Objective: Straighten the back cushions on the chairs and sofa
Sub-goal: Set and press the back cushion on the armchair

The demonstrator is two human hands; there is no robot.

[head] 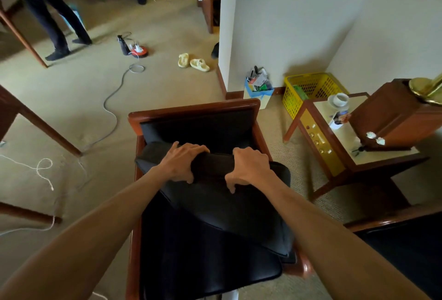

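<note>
A wooden armchair (193, 107) with black upholstery stands right below me. Its loose black back cushion (234, 208) lies tilted forward over the seat cushion (205, 266), skewed toward the right armrest. My left hand (183, 162) grips the cushion's top edge near its left end, fingers curled over it. My right hand (248, 168) grips the same edge a little to the right. The chair's padded backrest (198, 127) shows bare behind the cushion. Part of a second dark seat (411, 247) shows at the lower right.
A wooden side table (339, 146) with a cup, a wooden box and a brass lamp base stands to the right. A yellow basket (308, 89) and a small bin sit by the wall. Cables, a floor machine, slippers and a standing person's legs (55, 19) occupy the carpet behind.
</note>
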